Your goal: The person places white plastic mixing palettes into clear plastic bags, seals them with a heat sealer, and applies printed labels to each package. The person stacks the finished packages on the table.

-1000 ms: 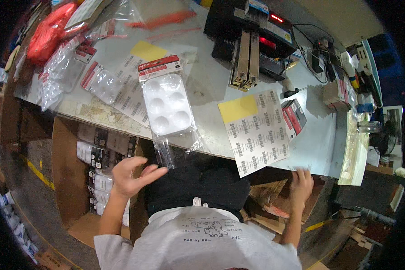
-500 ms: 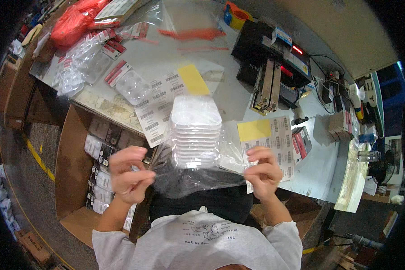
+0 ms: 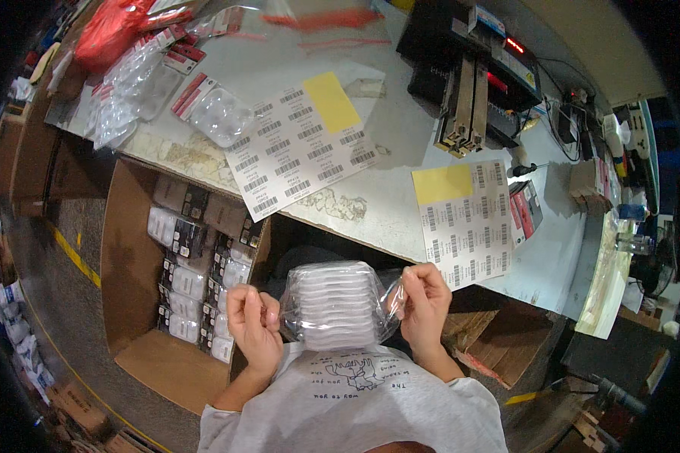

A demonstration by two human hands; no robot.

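- Head view, looking down: find a stack of white trays (image 3: 336, 306) inside a clear bag (image 3: 288, 317), in front of the grey shirt (image 3: 423, 419), near the table (image 3: 389, 204) but apart from its edge.
- At the right hand (image 3: 425, 303): pinching gathered film at the bag's right side, thumb pressed to fingers.
- At the left hand (image 3: 255, 321): curled closed at the bag's left side, seemingly pinching film as well (fingertips partly turned away, so less certain).
- For weight: probably light for its bulk, judging by the thin-looking tray rims; cannot tell whether hung from the hands alone or partly propped from below.
- For stiffness: likely firm through the nested trays, with slight give at the rims; limp and crinkly in the film.
- For slip: apt to be slick, plastic against plastic, and liable to slide or fan out inside the bag under a steep tilt.
- For fragility: unlikely to break, yet easy to dent at a rim or tear by a sharp tug on the film.
- For a hold: best taken by bunched film at both sides, or with palms flat against opposite sides of the stack, squeezing gently.
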